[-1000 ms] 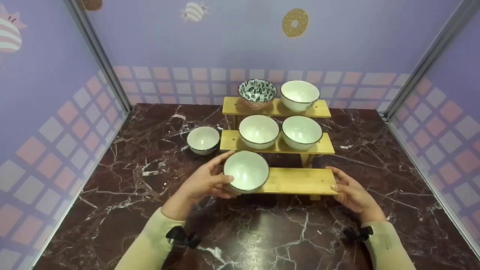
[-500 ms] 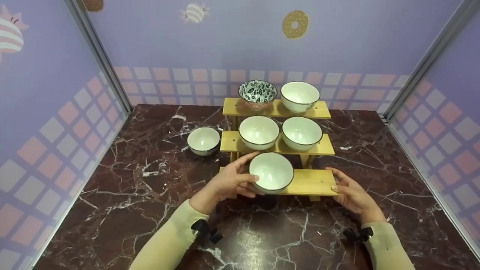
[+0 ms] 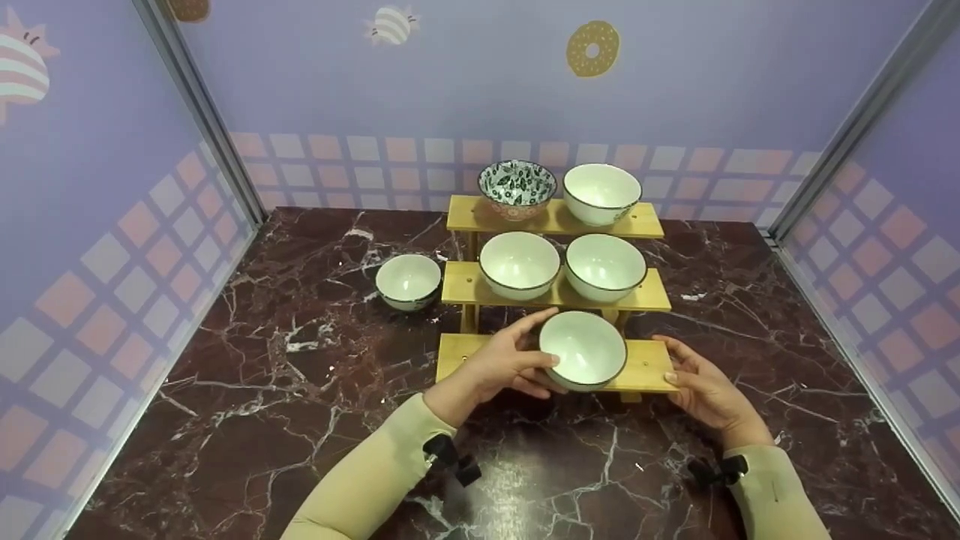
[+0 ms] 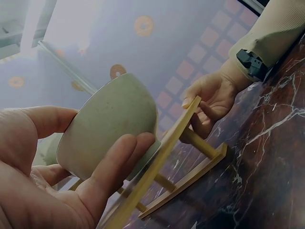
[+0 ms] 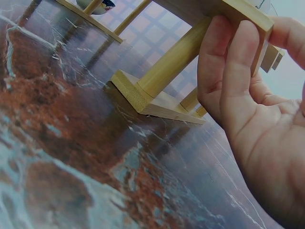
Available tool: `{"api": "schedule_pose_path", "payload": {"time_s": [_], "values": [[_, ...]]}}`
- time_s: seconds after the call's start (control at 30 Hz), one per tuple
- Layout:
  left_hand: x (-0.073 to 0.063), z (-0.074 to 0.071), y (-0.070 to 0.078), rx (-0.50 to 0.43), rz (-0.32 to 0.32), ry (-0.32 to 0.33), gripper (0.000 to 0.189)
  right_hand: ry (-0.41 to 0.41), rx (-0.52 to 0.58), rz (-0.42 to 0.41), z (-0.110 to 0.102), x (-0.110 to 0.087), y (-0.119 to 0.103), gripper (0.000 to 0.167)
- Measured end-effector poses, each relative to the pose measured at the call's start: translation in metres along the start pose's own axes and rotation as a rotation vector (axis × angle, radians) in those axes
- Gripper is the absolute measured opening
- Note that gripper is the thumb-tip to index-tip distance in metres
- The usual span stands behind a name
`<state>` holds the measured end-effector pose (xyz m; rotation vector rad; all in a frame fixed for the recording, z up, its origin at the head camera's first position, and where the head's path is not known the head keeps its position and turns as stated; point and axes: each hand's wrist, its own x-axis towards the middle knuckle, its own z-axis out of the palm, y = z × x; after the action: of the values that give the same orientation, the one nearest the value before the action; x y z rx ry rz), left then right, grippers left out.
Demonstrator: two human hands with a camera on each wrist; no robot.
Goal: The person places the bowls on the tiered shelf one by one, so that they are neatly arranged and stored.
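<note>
My left hand point(image 3: 510, 365) grips a white bowl point(image 3: 585, 351) with a dark rim, thumb over the rim and fingers around its side. The bowl is over the right half of the lowest step of a three-step wooden stand point(image 3: 465, 352). In the left wrist view, the bowl's foot point(image 4: 147, 157) is close to the board; whether it touches, I cannot tell. My right hand point(image 3: 705, 390) pinches the right end of that same step, thumb on top and fingers beneath, as the right wrist view shows the board point(image 5: 238, 14) between them.
Two white bowls point(image 3: 520, 264) stand on the middle step. The top step bears a floral bowl point(image 3: 517, 187) and a white bowl point(image 3: 602, 193). A smaller bowl point(image 3: 409, 281) sits on the dark marbled table point(image 3: 300, 420), left of the stand. Patterned walls point(image 3: 480, 90) enclose three sides.
My left hand has carried the white bowl rightward along the lowest step, from its left end to its right half. The right hand stays on the step's end.
</note>
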<state>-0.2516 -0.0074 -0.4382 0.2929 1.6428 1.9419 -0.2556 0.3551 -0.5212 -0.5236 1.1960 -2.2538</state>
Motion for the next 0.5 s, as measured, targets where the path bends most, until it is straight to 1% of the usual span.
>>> {"api": "schedule_pose_path", "payload": {"time_s": [0.17, 0.3, 0.5], "values": [[0.009, 0.01, -0.001, -0.029, -0.011, 0.011, 0.083, -0.025, -0.003, -0.007, 0.0, 0.001, 0.0, 0.06], [0.016, 0.016, -0.002, -0.05, -0.014, 0.02, 0.083, -0.03, -0.012, -0.009, 0.0, 0.001, 0.0, 0.059], [0.022, 0.023, -0.004, -0.061, -0.013, 0.018, 0.081, 0.019, -0.042, 0.008, 0.002, 0.001, -0.001, 0.057]]}}
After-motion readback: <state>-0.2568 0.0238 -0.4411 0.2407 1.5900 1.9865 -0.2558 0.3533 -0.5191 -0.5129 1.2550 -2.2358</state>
